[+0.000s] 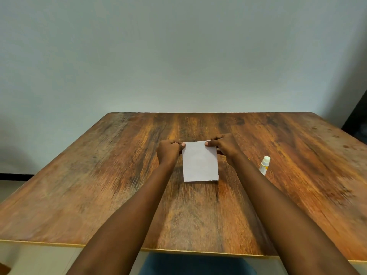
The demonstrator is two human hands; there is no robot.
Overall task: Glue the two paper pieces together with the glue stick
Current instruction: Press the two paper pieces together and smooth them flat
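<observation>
A white rectangular paper (199, 162) is at the middle of the wooden table (99, 185). My left hand (168, 152) pinches its top left corner and my right hand (223, 145) pinches its top right corner. I cannot tell whether it is one sheet or two stacked, nor whether it hangs upright or rests flat. A white and yellow glue stick (264, 165) with a white cap lies on the table to the right of my right forearm, apart from both hands.
A pale wall stands right behind the table's far edge. The table's near edge (188, 251) runs below my forearms. A dark object (357, 120) stands past the table's right far corner.
</observation>
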